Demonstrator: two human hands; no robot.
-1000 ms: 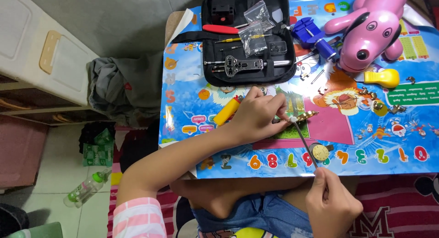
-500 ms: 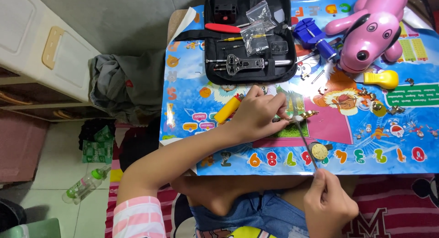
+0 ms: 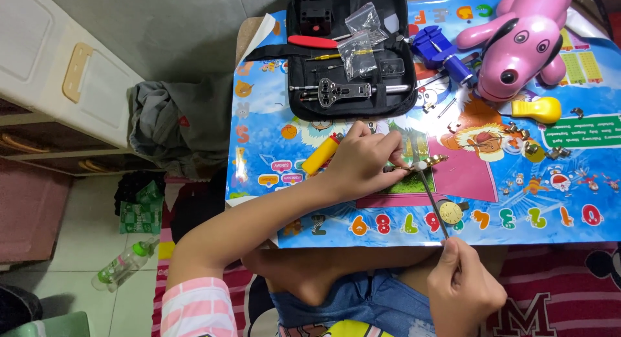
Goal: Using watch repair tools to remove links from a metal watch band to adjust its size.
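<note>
- Head view: the left hand [image 3: 359, 165] presses down on a gold-coloured watch band [image 3: 432, 160] lying on the worktop [image 3: 272, 136], fingers [image 3: 388, 149] closed together on the band's near end.
- The right hand [image 3: 462, 288] sits at the worktop's front edge, fingers pinched on the handle of a thin tool [image 3: 432, 196].
- The tool's long axis runs from the right hand up and slightly left; its tip meets the band just beside the left fingertips.
- The band lies crosswise to the tool, stretching rightward from the left hand, so the left hand is the nearer one.
- The band looks slim, metallic and linked; fine detail is too small to tell.
- A round watch face [image 3: 450, 212] lies just right of the tool's shaft, below the band.
</note>
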